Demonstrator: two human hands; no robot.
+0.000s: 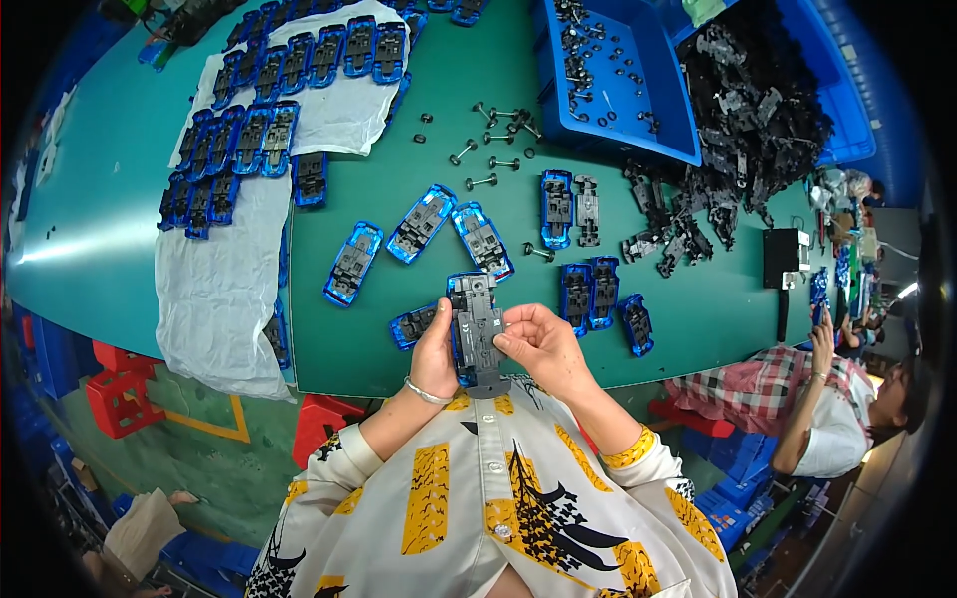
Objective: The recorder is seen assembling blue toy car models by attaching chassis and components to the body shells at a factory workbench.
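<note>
Close in front of me is a toy car (477,324), underside up, with a dark grey chassis plate on its blue body. My left hand (433,357) wraps around its left side, thumb along the edge. The thumb and fingertips of my right hand (546,349) press the chassis plate at its right edge. Whether the plate is seated fully on the body I cannot tell. Just beyond lie more upturned blue cars, including one car (482,241) near the held one's far end and another car (411,325) beside my left hand.
Wheel axles (481,182) lie scattered at mid-table, near a blue bin (638,140) of wheels. Black chassis parts (738,120) heap at the far right. Rows of cars cover white wrapping sheets (214,299) on the left. A person (797,399) sits at the right.
</note>
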